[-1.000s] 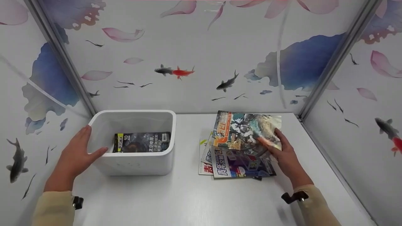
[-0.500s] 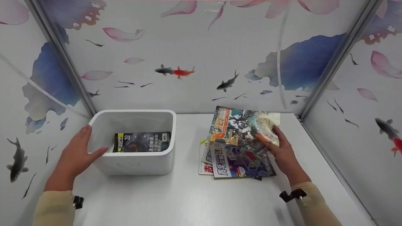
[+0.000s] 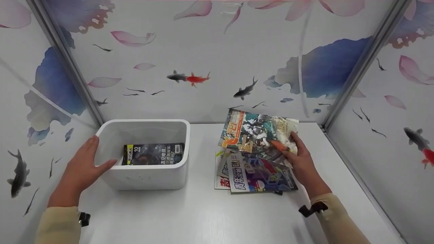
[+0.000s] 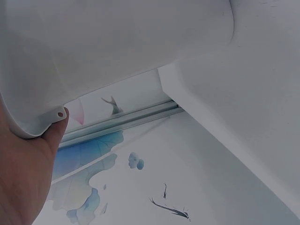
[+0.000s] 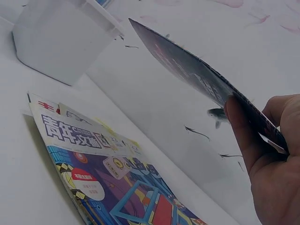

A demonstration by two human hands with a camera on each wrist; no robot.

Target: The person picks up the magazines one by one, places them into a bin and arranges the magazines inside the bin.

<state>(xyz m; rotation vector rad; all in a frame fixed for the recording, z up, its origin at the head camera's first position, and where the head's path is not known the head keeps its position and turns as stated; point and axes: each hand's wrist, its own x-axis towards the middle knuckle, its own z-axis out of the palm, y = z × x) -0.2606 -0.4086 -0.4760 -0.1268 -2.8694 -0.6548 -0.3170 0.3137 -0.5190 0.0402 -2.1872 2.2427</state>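
Observation:
In the head view my left hand (image 3: 84, 169) grips the left corner of a white plastic bin (image 3: 149, 178), fingers along the side rim and thumb over the front rim. A dark magazine (image 3: 152, 154) lies inside the bin. On the right, my right hand (image 3: 302, 162) pinches the right edge of a colourful magazine (image 3: 259, 134) between thumb and fingers. That magazine is raised and tilted; the right wrist view shows it nearly edge-on, apart from the pile. Below it, several overlapping magazines (image 5: 126, 178) lie on the table, the top one purple with a pale title strip.
The white table (image 3: 203, 217) is bounded by printed panels with fish and petals. Metal frame posts (image 3: 366, 64) stand at the back corners. The bin is at the back left, near the rear panel. A dark strap mount (image 3: 313, 209) sits on the right sleeve.
My right hand has lifted the colourful magazine up and to the left, away from the pile, uncovering more of the purple cover beneath. The left hand and the bin have stayed in place.

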